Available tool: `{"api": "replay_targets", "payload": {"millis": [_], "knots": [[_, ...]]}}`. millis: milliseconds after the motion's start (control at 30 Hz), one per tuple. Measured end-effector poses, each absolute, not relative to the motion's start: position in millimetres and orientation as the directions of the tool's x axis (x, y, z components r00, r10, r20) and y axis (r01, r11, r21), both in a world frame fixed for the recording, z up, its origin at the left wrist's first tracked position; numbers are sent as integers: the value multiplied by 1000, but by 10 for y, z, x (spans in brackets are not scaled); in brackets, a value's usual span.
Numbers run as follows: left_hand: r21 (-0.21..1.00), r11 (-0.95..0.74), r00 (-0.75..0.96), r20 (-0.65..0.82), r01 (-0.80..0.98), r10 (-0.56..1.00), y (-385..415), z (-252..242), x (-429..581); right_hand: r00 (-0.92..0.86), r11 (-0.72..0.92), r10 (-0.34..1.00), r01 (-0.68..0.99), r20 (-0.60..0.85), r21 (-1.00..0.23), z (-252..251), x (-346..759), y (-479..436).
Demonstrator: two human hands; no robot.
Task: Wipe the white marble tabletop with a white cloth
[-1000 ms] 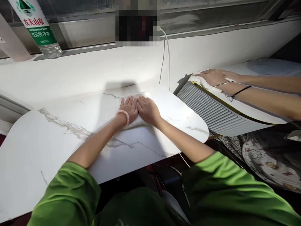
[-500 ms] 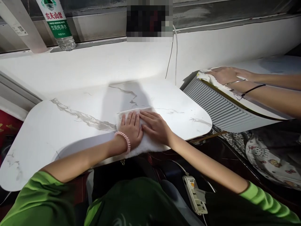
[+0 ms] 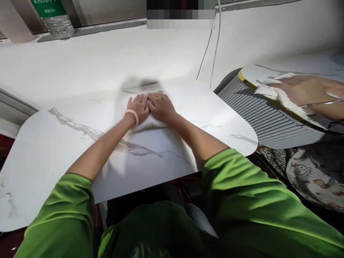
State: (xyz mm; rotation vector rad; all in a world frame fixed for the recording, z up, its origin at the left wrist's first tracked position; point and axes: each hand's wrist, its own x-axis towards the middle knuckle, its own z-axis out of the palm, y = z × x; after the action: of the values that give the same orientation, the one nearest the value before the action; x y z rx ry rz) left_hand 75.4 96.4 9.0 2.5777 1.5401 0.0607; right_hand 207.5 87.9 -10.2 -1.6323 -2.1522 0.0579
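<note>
Both my hands lie flat, side by side, pressing a white cloth (image 3: 146, 123) onto a white marble-patterned tabletop (image 3: 80, 150). My left hand (image 3: 138, 107) wears a pink bead bracelet, and its fingers are stretched out over the cloth. Touching it on the right, my right hand (image 3: 160, 105) also has its fingers flat on the cloth. They are far out on the table, near its back edge. Most of the cloth is hidden under my palms. My arms are in green sleeves.
A water bottle (image 3: 53, 18) with a green label stands on the ledge at top left. White cables (image 3: 212, 50) hang down the wall. At right, another person's hand (image 3: 303, 89) presses a white cloth on a second tabletop above a grey ribbed panel (image 3: 263, 118).
My hands pulled the cloth back to the table's near edge, then pushed it forward to the far edge. The other person's hand with its cloth slid to the right.
</note>
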Motion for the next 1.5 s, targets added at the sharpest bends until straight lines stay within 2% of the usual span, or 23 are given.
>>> {"api": "replay_targets", "payload": {"millis": [167,400,733,1167,1333,1500], "knots": [[148,-457,461,11,877,887,1433,70,766,-155,268,922,917,355,-295,-140,2046,1326],[131,-430,433,9,893,902,1467,59,759,-161,289,914,903,373,-317,-169,2054,1422],[131,-408,412,1,904,911,848,54,618,-241,325,915,916,323,-235,-129,1935,791],[124,-472,470,51,873,881,-790,4,252,-373,429,886,884,274,-184,-142,1733,-836],[136,-424,426,16,895,904,-781,42,238,-399,451,879,874,263,-183,-94,1654,-769],[137,-363,369,-18,922,929,-386,62,131,-405,457,878,867,254,-198,-83,1504,-334]]}}
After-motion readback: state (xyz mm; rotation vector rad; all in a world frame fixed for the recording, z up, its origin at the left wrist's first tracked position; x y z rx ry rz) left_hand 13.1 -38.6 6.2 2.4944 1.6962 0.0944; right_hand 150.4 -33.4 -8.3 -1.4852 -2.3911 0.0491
